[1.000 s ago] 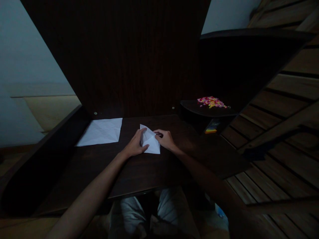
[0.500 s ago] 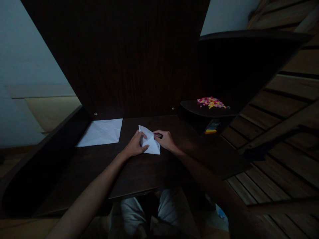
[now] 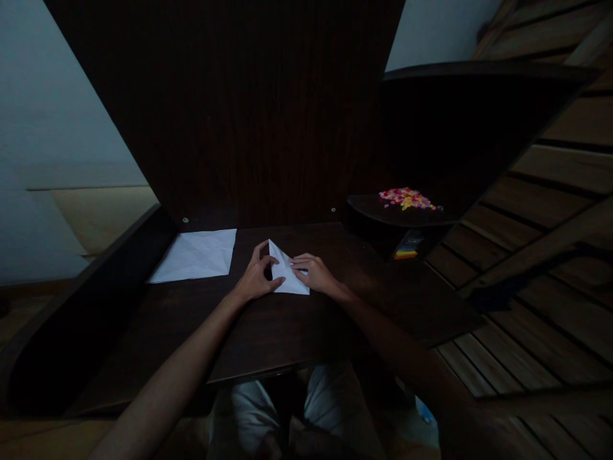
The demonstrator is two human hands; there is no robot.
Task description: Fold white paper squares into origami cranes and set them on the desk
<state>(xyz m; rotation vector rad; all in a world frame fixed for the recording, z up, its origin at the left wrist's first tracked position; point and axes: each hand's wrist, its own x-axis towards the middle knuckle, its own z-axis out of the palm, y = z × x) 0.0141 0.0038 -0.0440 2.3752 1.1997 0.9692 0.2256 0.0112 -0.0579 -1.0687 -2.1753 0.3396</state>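
A small sheet of white paper (image 3: pixel 291 284), folded into a roughly triangular shape, lies on the dark desk in front of me. My left hand (image 3: pixel 258 275) holds its left edge, the thumb on the near part and the fingers curled at the far corner. From the right, my right hand (image 3: pixel 313 271) presses its fingertips together onto the paper's upper right slope. The thumb of that hand sits close under the fingers. Part of the folded layers is hidden beneath the right fingers.
A flat white paper sheet (image 3: pixel 198 255) with creases lies at the desk's back left. On a corner shelf (image 3: pixel 373 212) to the right is a pile of small pink, red and yellow pieces (image 3: pixel 407 198). A dark panel (image 3: pixel 249 128) rises behind the desk (image 3: pixel 268 338).
The right fingers have moved left over the paper and straightened, and the raised right flap now lies flatter. My left hand stays at the left edge, its fingers nearer the far corner.
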